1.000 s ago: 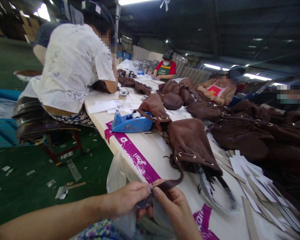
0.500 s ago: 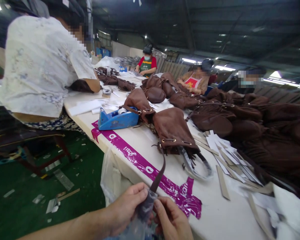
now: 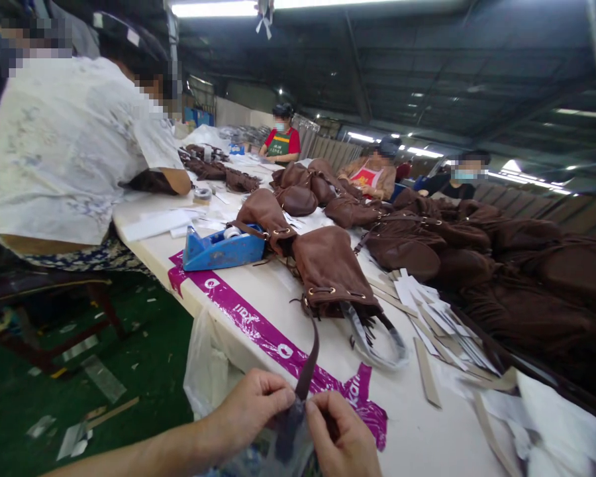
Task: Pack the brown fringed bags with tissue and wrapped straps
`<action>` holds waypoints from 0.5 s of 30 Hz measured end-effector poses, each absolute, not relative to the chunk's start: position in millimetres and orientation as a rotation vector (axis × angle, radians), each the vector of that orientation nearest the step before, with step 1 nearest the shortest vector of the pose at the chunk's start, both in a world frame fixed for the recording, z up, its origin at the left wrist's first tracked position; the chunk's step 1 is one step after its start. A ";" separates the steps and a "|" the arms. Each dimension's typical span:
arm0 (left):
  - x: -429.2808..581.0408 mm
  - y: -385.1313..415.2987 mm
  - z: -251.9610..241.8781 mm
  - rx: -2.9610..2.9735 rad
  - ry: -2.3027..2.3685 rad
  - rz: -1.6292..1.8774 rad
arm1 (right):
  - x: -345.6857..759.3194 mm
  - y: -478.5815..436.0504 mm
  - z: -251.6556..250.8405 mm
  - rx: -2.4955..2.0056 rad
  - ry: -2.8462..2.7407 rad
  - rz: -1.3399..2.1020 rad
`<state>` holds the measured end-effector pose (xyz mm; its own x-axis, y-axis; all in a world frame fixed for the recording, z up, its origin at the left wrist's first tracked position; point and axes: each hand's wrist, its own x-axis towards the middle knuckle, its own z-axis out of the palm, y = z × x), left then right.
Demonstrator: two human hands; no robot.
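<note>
A dark brown strap [image 3: 309, 358] runs from a brown leather drawstring bag [image 3: 330, 268] down to my hands near the table's front edge. Clear plastic film [image 3: 291, 434] surrounds the strap's lower end. My left hand [image 3: 258, 407] pinches the film beside the strap between thumb and fingers. On the other side, my right hand [image 3: 340, 427] is closed on the film's edge, thumb against fingertips. The bag lies on its side, its gold eyelets towards me. Its other handle [image 3: 377, 344], partly covered in clear plastic, loops out to the right.
A blue tape dispenser [image 3: 223, 248] stands on the white table [image 3: 417, 430] beside purple printed tape [image 3: 248, 318]. Brown bags [image 3: 516, 265] pile up at the right, near paper strips [image 3: 432, 308]. A person in a white shirt [image 3: 74, 146] sits at the left; several others work farther back.
The view has shifted slightly, so the table and bags appear further left. My hands have moved a little on the film, which now looks more spread around the strap's end.
</note>
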<state>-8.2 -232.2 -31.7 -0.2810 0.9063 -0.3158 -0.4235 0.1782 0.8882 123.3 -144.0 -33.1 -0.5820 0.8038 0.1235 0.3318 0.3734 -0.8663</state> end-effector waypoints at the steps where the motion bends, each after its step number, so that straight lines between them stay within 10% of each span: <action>1: -10.2 -230.8 -29.0 0.526 1.239 1.414 | 122.9 -140.5 -29.7 -0.968 -2.127 1.089; 15: -27.5 -199.6 -0.9 0.500 1.154 1.407 | 97.0 -82.4 27.0 -1.041 -2.250 1.170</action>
<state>-27.5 -199.6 -0.9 -0.2185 0.9210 -0.3224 -0.4964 0.1795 0.8493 97.0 -82.4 27.0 -0.6437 0.7652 0.0089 0.4322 0.3732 -0.8209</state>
